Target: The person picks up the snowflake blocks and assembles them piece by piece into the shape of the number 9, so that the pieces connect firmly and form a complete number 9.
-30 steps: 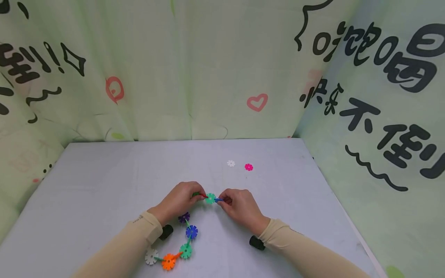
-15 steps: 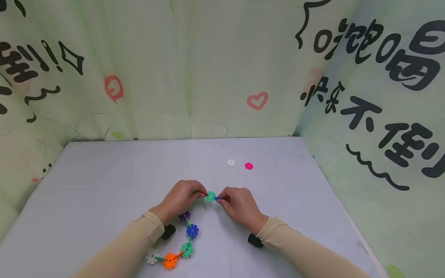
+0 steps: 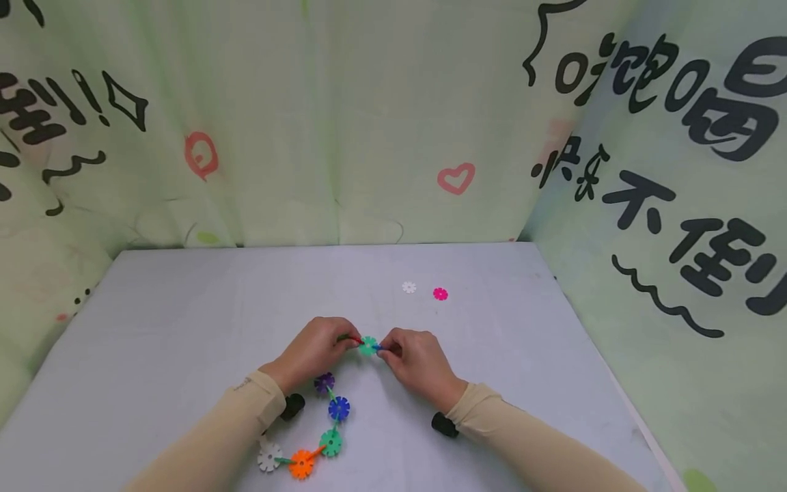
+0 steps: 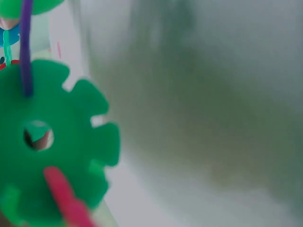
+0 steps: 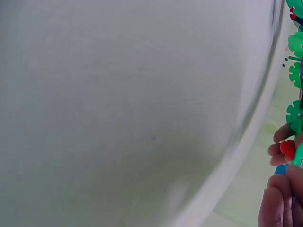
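Note:
In the head view my left hand (image 3: 320,342) pinches a red notched snowflake disc (image 3: 354,339), seen edge-on. My right hand (image 3: 424,359) pinches a blue snowflake disc (image 3: 378,348). Between them a light green disc (image 3: 368,346) joins both pieces. Below the left hand hangs or lies a linked chain with purple (image 3: 324,383), blue (image 3: 339,408), green (image 3: 330,443), orange (image 3: 301,465) and white (image 3: 268,456) discs. The left wrist view shows a large green disc (image 4: 71,123) of the chain. Fingers and the red disc (image 5: 288,150) appear at the right wrist view's edge.
A white disc (image 3: 408,288) and a pink disc (image 3: 440,294) lie loose toward the back of the white-covered table (image 3: 203,294). Black wrist cameras sit under the left wrist (image 3: 292,406) and right wrist (image 3: 445,425). Printed curtains (image 3: 381,123) enclose the table.
Both hands have shifted slightly left with the joined pieces. The right hand has come closer to the left, and less of the blue disc shows. The loose discs stay put.

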Tool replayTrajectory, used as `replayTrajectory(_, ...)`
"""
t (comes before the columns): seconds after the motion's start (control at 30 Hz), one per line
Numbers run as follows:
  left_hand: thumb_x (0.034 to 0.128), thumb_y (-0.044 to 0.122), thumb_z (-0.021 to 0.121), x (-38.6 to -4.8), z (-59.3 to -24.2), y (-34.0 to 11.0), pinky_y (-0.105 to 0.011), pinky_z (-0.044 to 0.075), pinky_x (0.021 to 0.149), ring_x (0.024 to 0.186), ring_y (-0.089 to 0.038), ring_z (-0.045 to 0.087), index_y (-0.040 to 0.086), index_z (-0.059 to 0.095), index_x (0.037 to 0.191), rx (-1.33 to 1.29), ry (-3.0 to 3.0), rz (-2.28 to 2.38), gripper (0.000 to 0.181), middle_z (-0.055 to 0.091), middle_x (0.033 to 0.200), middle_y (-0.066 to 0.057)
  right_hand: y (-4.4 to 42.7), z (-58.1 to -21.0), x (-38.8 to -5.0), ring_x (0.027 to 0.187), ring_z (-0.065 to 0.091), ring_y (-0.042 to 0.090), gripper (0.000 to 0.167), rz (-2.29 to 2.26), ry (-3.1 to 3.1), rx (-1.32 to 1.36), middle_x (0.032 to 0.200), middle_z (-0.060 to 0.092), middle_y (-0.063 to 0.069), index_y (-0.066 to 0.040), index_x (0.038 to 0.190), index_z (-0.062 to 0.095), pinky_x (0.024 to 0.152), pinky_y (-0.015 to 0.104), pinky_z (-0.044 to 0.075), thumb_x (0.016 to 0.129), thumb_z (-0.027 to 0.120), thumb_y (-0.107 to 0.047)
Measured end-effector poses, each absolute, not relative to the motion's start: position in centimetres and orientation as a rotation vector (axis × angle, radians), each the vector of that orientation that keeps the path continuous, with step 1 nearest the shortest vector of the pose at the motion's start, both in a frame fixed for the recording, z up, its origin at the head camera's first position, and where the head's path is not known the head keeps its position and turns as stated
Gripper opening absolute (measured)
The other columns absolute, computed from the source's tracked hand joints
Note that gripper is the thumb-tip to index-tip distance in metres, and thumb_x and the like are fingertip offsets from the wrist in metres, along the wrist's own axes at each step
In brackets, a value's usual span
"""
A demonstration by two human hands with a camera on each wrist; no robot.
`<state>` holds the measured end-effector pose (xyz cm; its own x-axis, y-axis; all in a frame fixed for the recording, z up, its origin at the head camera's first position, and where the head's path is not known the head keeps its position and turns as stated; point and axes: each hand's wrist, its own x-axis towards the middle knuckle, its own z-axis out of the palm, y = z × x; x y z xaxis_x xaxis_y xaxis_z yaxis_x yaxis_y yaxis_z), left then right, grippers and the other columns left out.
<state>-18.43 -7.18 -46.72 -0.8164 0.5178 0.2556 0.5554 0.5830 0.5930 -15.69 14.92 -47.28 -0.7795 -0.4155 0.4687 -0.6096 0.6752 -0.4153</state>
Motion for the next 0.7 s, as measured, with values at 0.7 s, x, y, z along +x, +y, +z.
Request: replayTrajectory(0.7,0.0844,0.01,0.08,-18.2,-46.6,-6.8,-0.038,0.052,0.088,0.095,-0.015,0.064,0.013,0.074,0.112,-0.99,-2.812,-0.953,0.028,0.071,0.105,0.002,16.1,-47.2,-16.1,0.072,0.065,0.0,0.018,0.971,-2.698,0.808,0.084,0.071,-0.005,-0.012,0.091,0.071,0.066,0.019,0.054,0.081,0.082,-0.004)
